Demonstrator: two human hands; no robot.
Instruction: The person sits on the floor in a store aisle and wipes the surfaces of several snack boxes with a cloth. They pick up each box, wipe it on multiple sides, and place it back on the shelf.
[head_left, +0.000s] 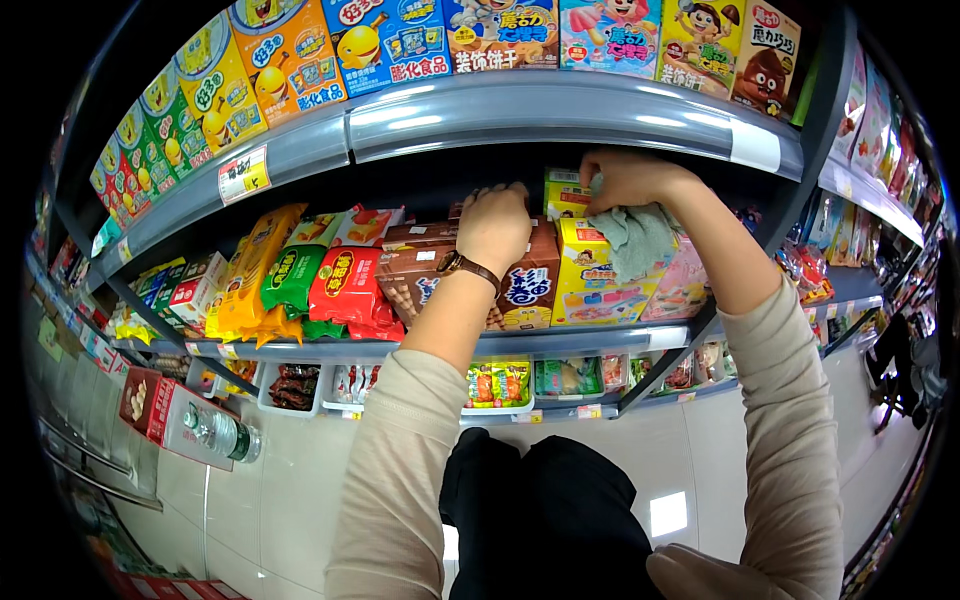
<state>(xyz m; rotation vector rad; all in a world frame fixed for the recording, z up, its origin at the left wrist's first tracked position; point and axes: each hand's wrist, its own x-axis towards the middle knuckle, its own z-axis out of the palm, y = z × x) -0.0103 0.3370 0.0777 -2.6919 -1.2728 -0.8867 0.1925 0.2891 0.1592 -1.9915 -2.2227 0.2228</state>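
My left hand (496, 221), with a watch on its wrist, reaches over the tops of brown snack boxes (529, 289) on the middle shelf. Its fingertips curl away at the back, so I cannot tell whether they grip a box. A grey-green cloth (634, 236) hangs from my right hand (626, 178) and drapes over the front of a yellow box (589, 296). That hand is bent down beside a green and yellow box (564, 191) standing further back. A pink box (679, 281) stands to the right of the yellow one.
Close above my hands runs the grey edge of the upper shelf (570, 120), lined with snack boxes (394, 41). Red, green and orange bags (345, 281) stand to the left. White bins (289, 405) of packets sit below. A clear bottle (221, 435) lies on a carton at lower left.
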